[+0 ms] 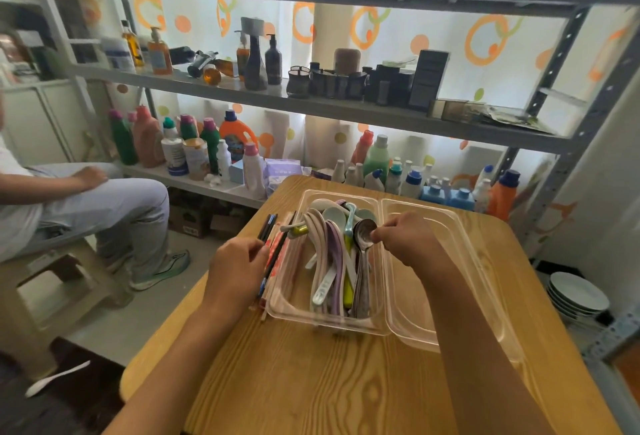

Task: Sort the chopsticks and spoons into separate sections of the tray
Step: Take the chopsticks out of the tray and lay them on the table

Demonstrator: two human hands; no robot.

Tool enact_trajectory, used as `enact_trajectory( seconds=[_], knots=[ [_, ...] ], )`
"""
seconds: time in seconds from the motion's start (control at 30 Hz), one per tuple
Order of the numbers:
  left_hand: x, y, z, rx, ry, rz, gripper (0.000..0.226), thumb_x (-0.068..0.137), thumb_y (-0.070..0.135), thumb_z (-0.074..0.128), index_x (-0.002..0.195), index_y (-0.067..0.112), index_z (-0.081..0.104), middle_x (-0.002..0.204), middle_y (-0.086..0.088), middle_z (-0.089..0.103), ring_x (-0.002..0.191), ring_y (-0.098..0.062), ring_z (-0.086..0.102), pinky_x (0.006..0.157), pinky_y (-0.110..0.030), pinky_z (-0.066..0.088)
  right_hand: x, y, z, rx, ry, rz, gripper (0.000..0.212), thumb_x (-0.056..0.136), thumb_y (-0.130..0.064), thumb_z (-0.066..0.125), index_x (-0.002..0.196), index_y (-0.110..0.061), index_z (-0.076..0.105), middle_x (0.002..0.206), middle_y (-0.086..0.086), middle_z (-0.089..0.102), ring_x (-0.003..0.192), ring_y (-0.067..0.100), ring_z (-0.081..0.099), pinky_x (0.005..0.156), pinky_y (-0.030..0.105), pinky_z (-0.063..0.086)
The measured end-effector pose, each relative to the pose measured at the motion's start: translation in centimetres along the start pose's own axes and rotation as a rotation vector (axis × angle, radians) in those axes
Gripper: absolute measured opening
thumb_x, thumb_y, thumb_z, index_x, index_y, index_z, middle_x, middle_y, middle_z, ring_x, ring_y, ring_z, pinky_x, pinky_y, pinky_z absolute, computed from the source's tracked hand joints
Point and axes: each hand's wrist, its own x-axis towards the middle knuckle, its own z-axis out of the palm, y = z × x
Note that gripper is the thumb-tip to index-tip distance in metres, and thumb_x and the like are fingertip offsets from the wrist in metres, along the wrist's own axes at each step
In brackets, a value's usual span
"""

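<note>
**Spoons in one bin, chopsticks off to the side**

Metal shelving (pixel 346 107) fills the background of the head view, loaded with bottles of cleaner and dark jars in front of a curtain printed with orange rings. Below it stands a wooden counter (pixel 311 382) with rounded corners. On the counter sits a clear plastic tray (pixel 382 325) with two sections side by side.

The tray's left section holds a pile of spoons (pixel 332 261): white, lilac, pale blue, yellow-handled and metal ones, lying mostly lengthwise. The right section (pixel 415 313) shows only its clear bottom.

The right hand (pixel 408 240) reaches over the divider between the sections, its fingertips pinching the bowl of a metal spoon (pixel 363 234) that lies on top of the pile.

The left hand (pixel 235 268) rests at the tray's left outer edge, fingers curled round a bundle of chopsticks (pixel 273 254), dark and red ones, which lie on the counter just beside the tray wall.

At the left a seated person (pixel 86 199) in light trousers is partly in view. A white plastic spoon (pixel 55 379) lies on the dark floor. A stack of plates (pixel 576 294) sits low at the right.
</note>
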Motion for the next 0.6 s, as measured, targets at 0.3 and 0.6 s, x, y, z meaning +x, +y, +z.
enact_trajectory(
  seconds=[0.3,0.6],
  knots=[
    [-1.7,1.5,0.8,-0.187,-0.042,0.026,0.027,0.09,0.031,0.066,0.113,0.018,0.069,0.089,0.012,0.064,0.08,0.005,0.057,0.065,-0.008,0.039,0.0,0.4,1.0,-0.169,-0.124,0.019,0.013,0.083,-0.019,0.074,0.087,-0.006,0.073,0.094,0.008,0.068,0.071,0.019,0.062,0.064,0.032,0.054],
    [-1.7,1.4,0.8,-0.302,-0.085,-0.03,0.016,0.089,0.03,0.065,0.102,0.021,0.071,0.084,0.016,0.064,0.08,0.005,0.059,0.062,-0.008,0.04,-1.1,-0.3,2.2,-0.415,-0.072,-0.048,0.011,0.09,-0.019,0.059,0.098,-0.014,0.065,0.081,0.003,0.062,0.078,0.019,0.061,0.067,0.031,0.052]
  ],
)
